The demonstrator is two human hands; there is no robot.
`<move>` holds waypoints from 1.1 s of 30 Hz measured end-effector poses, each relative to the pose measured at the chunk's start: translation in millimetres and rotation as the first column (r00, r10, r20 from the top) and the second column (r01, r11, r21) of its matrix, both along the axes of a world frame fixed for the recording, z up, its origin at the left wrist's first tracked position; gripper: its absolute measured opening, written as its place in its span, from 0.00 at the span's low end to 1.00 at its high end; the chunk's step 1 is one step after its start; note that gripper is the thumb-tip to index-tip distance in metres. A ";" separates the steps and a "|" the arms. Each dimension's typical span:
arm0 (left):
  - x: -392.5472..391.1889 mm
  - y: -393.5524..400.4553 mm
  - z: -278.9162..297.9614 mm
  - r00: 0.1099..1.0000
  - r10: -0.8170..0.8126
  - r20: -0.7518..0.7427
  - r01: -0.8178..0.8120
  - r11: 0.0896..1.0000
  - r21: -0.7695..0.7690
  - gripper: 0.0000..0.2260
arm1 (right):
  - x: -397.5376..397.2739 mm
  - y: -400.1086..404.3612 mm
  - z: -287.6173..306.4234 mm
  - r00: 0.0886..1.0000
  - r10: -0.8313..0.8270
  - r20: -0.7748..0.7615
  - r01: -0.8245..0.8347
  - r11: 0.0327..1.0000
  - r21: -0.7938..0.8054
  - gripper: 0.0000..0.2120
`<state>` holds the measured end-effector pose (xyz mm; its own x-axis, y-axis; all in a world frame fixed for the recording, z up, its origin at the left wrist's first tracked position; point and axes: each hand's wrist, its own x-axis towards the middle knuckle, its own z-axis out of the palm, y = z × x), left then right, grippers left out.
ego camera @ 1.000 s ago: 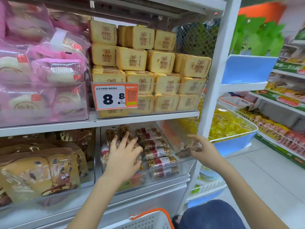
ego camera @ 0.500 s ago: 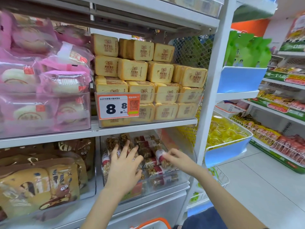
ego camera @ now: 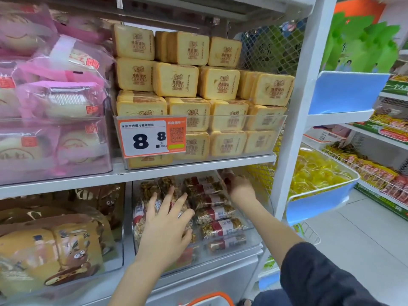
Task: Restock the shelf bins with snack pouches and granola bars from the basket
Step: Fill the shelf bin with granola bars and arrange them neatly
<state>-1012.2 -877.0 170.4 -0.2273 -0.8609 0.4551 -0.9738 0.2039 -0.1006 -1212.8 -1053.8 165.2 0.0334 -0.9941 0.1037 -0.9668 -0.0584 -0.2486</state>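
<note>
Low in the middle of the frame, the left hand [ego camera: 164, 226] lies palm-down with its fingers spread and fairly straight, pressing on the clear-wrapped, lumpy brown granola bars [ego camera: 215, 214] piled in the transparent plastic shelf bin [ego camera: 254, 239]. Its bare forearm rises from the bottom edge. To the right, the right hand [ego camera: 240, 187] reaches deep toward the back of the same bin, just under the white shelf board [ego camera: 66, 181], its fingers curled round one red-banded granola bar [ego camera: 227, 176] that tilts upward at the bin's far right corner. That arm comes in from the lower right in a dark blue sleeve [ego camera: 320, 272].

Each bar is a short, knobbly log in glossy film with a red-and-white label band, lying in a rough stack. Above, in the centre, a second clear bin holds square, pale yellow toast-slice packs [ego camera: 176, 79] behind an orange-and-white price tag [ego camera: 152, 138]. At lower left sit crinkled golden-brown pouches with cartoon bears [ego camera: 55, 250]. An orange-rimmed white basket [ego camera: 212, 300] peeks in at the bottom edge.
</note>
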 end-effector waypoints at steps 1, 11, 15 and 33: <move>-0.1 0.0 0.1 1.000 0.002 0.004 -0.002 1.000 0.003 0.14 | 3.0 -4.7 -6.3 0.999 0.012 -0.040 -0.010 0.999 0.046 0.29; 2.4 0.7 -3.7 0.999 -0.041 0.024 0.041 0.999 -0.024 0.12 | -36.2 36.8 -1.9 0.990 0.060 0.130 -0.081 0.983 0.165 0.20; 1.7 1.6 -3.5 0.999 -0.039 0.021 0.039 0.999 -0.003 0.12 | -27.6 41.3 -1.2 0.996 0.084 -0.024 -0.067 0.913 0.402 0.15; 0.8 3.7 2.6 1.000 -0.021 0.007 0.021 0.998 0.064 0.16 | -35.0 59.7 8.4 0.829 -0.045 0.557 -0.076 0.978 0.192 0.19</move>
<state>-1011.5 -873.3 173.0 -0.2491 -0.8832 0.3974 -0.9684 0.2306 -0.0946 -1247.8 -994.1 173.6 0.0460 -0.9950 -0.0887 -0.6596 0.0364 -0.7507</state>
